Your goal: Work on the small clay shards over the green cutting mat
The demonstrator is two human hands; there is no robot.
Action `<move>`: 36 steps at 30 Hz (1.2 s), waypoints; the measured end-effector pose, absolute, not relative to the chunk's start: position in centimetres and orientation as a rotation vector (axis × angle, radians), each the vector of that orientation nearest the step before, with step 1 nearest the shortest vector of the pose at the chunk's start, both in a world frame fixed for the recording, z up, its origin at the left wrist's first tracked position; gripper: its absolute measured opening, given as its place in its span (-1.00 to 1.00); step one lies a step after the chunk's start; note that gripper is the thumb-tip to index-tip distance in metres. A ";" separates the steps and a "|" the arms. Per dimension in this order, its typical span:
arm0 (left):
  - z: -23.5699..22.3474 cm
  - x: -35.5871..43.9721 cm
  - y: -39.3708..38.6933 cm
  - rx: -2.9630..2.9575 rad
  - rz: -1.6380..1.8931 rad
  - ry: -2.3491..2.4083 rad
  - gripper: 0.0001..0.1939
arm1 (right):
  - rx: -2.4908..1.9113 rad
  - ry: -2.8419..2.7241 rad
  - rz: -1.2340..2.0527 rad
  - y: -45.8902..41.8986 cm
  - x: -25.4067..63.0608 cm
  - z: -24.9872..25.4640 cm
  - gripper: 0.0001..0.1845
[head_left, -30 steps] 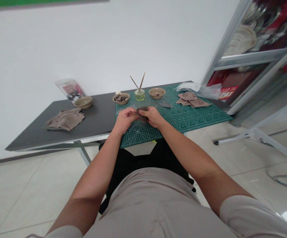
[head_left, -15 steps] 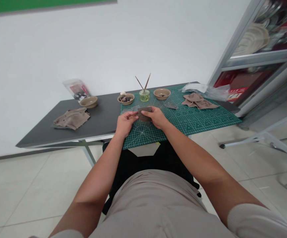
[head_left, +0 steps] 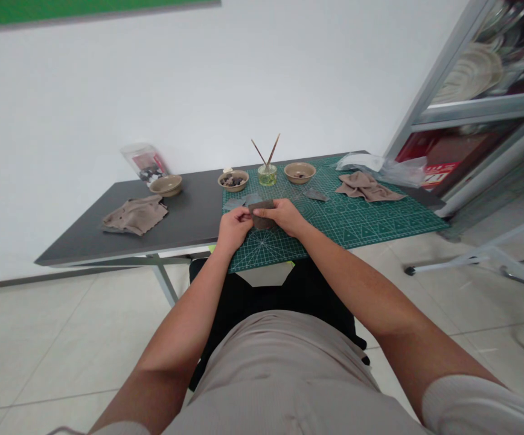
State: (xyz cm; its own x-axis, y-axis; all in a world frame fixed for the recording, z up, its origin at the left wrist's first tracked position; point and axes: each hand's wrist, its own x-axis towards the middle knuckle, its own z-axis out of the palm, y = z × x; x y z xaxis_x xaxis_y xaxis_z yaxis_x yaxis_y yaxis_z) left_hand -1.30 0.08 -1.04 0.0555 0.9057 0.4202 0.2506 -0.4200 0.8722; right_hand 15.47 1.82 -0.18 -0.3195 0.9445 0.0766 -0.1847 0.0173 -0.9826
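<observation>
Above the green cutting mat [head_left: 289, 243], my right hand [head_left: 290, 219] is closed around a small, flat, dark brown piece [head_left: 262, 223], its thumb across the front. My left hand [head_left: 233, 231] has its fingers curled and pinched at the left edge of the same piece. Whether this is cloth, leather or sandpaper I cannot tell. Just beyond the left hand lies a clear plastic scrap [head_left: 242, 201]; another greyish clear scrap [head_left: 316, 194] rests right of the hands.
At the back stand a bowl of dark and tan bits [head_left: 233, 188], a glass jar [head_left: 267, 176] with two thin sticks, and a bowl [head_left: 300, 180] with few bits. Brown cloths lie left [head_left: 136, 216] and right [head_left: 367, 187]. Another bowl [head_left: 166, 192] stands left; a plastic bag [head_left: 398, 170] lies right.
The camera view has swung slightly, so the table appears farther right. My left fingers have curled in more at the piece's edge. The right hand still holds it.
</observation>
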 end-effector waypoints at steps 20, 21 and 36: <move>-1.3 -1.0 -0.6 1.922 1.410 1.356 -0.94 | -0.883 -1.392 1.416 1.7 15.8 -0.5 -0.56; -1.3 -1.0 -0.6 1.903 1.415 1.345 -0.95 | -0.881 -1.380 1.418 1.7 15.8 -0.5 -0.56; -1.0 -1.1 -0.5 1.639 1.434 1.171 -0.89 | -0.787 -1.445 1.493 2.0 16.2 -0.5 -0.56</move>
State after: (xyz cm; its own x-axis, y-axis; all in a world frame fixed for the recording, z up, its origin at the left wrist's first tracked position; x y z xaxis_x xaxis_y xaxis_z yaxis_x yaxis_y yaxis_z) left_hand -1.12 -0.49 -1.03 -0.0002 0.9199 0.3922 0.2009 -0.3842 0.9011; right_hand 16.18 2.02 -0.52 -0.4043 0.9046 0.1352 -0.1643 0.0736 -0.9837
